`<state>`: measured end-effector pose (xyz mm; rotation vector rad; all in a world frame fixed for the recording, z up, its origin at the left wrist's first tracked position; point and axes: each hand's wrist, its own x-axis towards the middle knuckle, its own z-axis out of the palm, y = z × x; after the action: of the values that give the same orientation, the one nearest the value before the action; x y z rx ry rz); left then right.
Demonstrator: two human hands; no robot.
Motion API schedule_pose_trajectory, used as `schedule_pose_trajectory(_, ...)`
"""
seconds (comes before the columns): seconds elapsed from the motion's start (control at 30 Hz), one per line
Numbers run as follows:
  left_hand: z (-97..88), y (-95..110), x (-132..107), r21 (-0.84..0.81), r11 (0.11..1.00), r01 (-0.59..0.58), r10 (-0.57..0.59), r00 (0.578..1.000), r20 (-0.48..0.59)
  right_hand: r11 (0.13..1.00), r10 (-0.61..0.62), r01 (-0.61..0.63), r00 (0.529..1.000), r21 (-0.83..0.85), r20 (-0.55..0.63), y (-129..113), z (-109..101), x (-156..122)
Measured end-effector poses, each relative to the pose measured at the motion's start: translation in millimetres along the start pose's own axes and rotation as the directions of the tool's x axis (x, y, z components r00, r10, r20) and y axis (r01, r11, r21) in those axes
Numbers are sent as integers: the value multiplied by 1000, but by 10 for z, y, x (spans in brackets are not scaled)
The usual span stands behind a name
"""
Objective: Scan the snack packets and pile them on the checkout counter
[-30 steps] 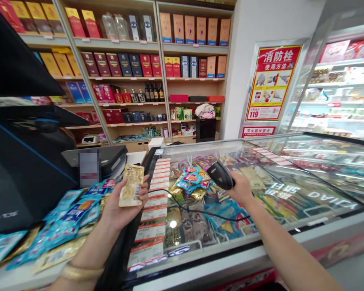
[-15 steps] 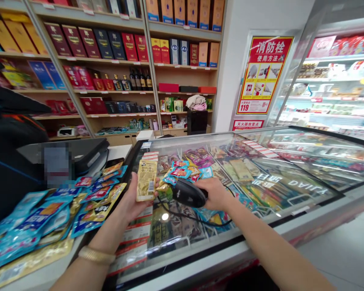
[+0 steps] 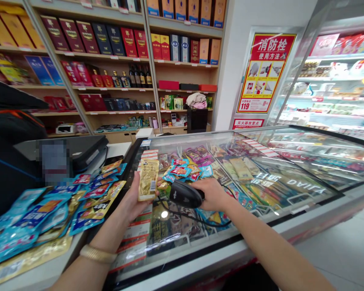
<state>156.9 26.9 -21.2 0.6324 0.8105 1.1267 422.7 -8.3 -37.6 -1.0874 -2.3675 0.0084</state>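
We note L grip [image 3: 130, 204] closed on packet [image 3: 147, 180], upright over freezer lid [image 3: 276, 178]. R grip [image 3: 212, 194] closed on scanner [image 3: 184, 194], nose just beside packet. Pouches [image 3: 42, 218] heaped on table [image 3: 39, 278] to L.

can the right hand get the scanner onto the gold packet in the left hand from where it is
Probably yes. The right hand holds the barcode scanner just beside the gold packet, nose toward it, with nothing between them. The left hand holds the packet upright, its barcode showing.

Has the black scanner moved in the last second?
Yes. The scanner swung left across the freezer lid, towards its price labels and the gold packet.
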Motion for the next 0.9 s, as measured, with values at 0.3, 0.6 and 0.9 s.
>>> schedule_pose_trajectory(0.3,-17,-8,-4,50,998,-26,27,1000,-11,999,7,-5,999,47,-33,28,8,-9)
schedule_pose_trajectory(0.6,442,-105,137,745,483,-459,490,848,205,830,465,-541,805,-136,-367,760,-467,-322)
schedule_pose_trajectory(0.9,1039,-471,523,835,-454,-309,326,815,479,451,748,-887,439,-104,-497,1085,-603,-542)
